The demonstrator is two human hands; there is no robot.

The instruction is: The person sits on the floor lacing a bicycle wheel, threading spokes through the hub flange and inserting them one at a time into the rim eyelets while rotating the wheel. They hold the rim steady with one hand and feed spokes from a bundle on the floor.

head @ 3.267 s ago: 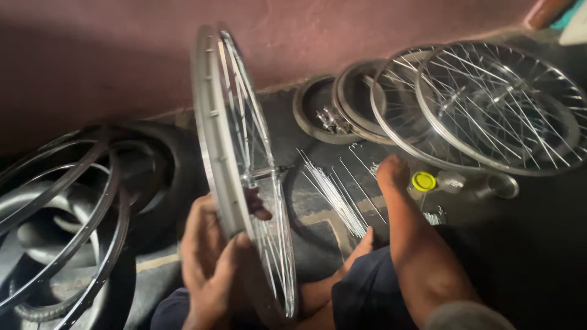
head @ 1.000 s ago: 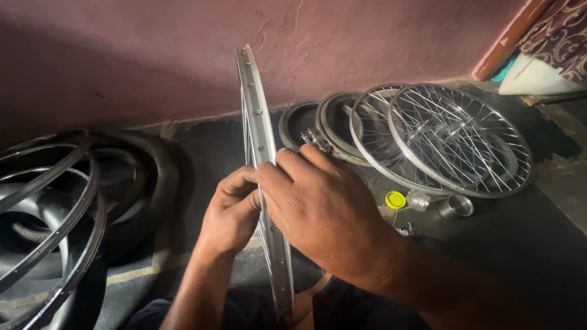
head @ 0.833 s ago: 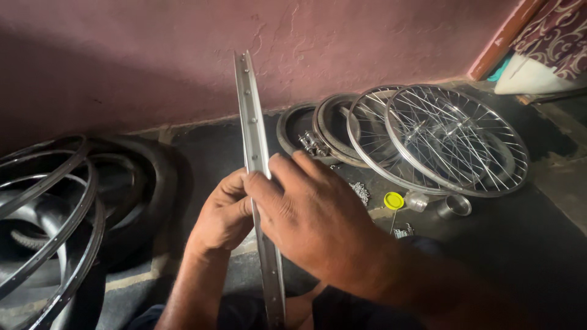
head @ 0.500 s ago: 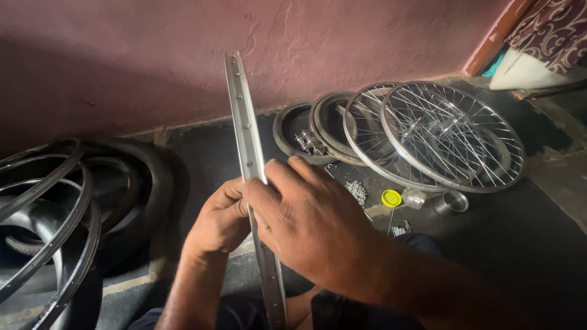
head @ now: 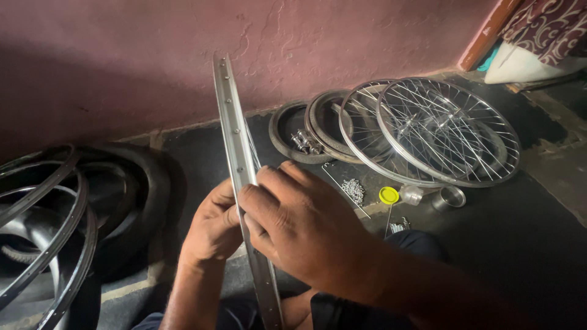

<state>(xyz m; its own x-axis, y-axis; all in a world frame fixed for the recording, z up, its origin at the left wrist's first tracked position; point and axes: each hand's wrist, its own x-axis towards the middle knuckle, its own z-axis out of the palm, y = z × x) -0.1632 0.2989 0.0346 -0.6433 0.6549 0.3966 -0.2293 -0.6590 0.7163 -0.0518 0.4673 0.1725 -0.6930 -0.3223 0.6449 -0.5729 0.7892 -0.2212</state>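
1. Your left hand (head: 214,226) grips the bicycle rim (head: 235,153) from the left side, fingers curled onto its edge. Your right hand (head: 299,226) wraps over it from the right, fingertips pressed onto the rim's outer face. Both hands are closed on the rim, almost touching each other.

2. The rim stands upright on edge between your knees, seen nearly edge-on, its top leaning slightly toward the pink wall (head: 153,55). A few thin spokes (head: 252,156) show just right of it, above your right hand.

3. Judging from this grip, you are working on a spoke or nipple at the rim's edge. Hold the rim steady with the left hand and let the right fingertips do the fine work, so the rim does not twist.

4. Keep the rim vertical; its lower part is hidden behind your hands, so I cannot tell how it is braced.

5. Small loose parts lie on the floor to your right: a heap of little metal pieces (head: 353,190), a yellow cap (head: 388,195) and a small metal cup (head: 451,197). Reach for them without tipping the rim.

6. Finished spoked wheels (head: 446,131) lean near the wall beyond those parts. Dark tyres and bare rims (head: 55,208) are stacked on your left, well apart from your hands.
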